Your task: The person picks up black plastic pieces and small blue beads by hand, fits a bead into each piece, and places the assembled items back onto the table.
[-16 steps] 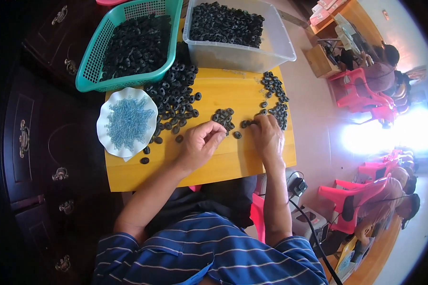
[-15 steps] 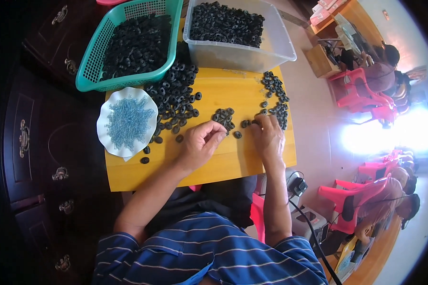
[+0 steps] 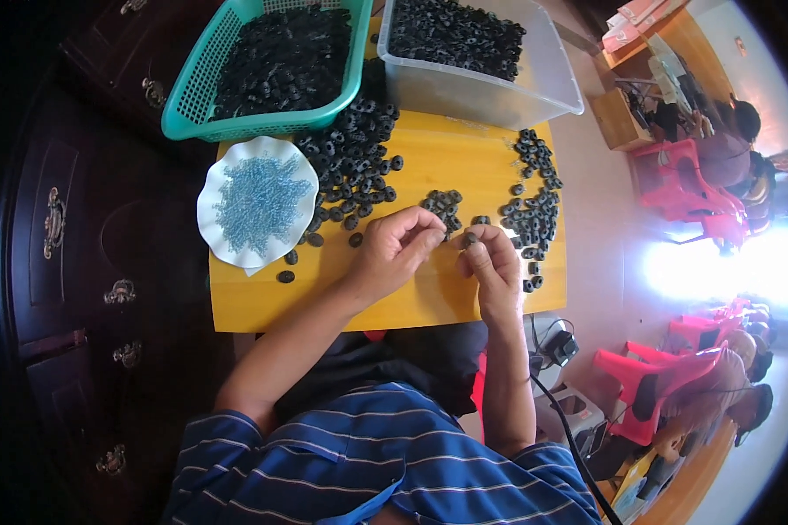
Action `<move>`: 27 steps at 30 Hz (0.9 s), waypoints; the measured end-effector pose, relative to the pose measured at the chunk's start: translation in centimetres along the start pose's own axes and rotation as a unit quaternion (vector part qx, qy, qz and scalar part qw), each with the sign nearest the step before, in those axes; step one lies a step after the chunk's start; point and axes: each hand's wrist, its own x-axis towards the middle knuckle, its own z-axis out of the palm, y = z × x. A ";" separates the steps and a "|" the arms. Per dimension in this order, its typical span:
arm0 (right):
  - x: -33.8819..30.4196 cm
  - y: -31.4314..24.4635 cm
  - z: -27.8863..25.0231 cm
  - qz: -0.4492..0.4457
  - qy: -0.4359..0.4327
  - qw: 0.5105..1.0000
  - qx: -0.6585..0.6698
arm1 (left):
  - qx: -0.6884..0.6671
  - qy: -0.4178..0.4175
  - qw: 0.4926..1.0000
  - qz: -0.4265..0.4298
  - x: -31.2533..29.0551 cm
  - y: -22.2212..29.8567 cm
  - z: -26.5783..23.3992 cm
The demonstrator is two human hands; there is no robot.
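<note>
One small black ring [image 3: 469,238] sits pinched in my right hand [image 3: 492,262], light, stiff, best gripped by its rim; left hand [image 3: 396,249] curls loosely beside it, grasp unclear

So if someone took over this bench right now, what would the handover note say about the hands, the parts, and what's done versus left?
Left hand: curled on the yellow table, fingertips pinched; what it grips is too small to tell.
Right hand: beside it, holding a small black ring at the fingertips.
Parts: loose black rings heaped mid-table, a small cluster ahead of the hands, another group at right. White dish of pale blue pieces at left. Teal basket and clear bin at the far edge, both full of black rings.
Done versus left: which piles are finished cannot be told; many rings lie loose on the table.
</note>
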 end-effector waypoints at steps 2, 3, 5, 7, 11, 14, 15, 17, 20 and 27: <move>-0.2 0.3 0.4 0.027 -0.010 0.999 0.040 | 0.008 -0.003 1.000 0.011 0.0 0.0 -0.1; -0.4 0.5 0.7 0.040 -0.012 0.998 0.051 | 0.007 0.000 1.000 0.009 0.0 0.2 -0.2; -0.6 0.6 1.1 0.067 -0.014 0.995 0.071 | -0.003 -0.008 1.000 0.013 -0.1 0.5 -0.2; -0.7 0.5 1.4 0.084 -0.027 0.992 0.094 | -0.004 -0.019 1.000 0.011 -0.1 0.3 -0.4; -0.8 0.2 2.4 0.113 0.004 0.981 0.155 | -0.021 -0.012 1.000 0.003 -0.1 0.5 -0.3; -0.6 0.4 2.4 0.124 0.019 0.979 0.158 | -0.007 -0.017 1.000 0.007 -0.1 0.6 -0.3; -0.5 0.5 2.4 0.124 0.019 0.979 0.158 | -0.007 -0.016 1.000 0.006 -0.1 0.7 -0.3; -0.3 0.5 2.4 0.145 0.036 0.970 0.191 | -0.001 -0.010 1.000 0.016 -0.1 0.8 -0.3; -0.3 0.3 2.3 0.168 0.057 0.960 0.218 | 0.032 -0.017 0.999 0.031 -0.1 1.3 -0.4; -0.2 1.4 0.9 0.189 0.034 0.938 0.288 | 0.071 -0.007 0.997 0.042 0.1 1.0 -0.2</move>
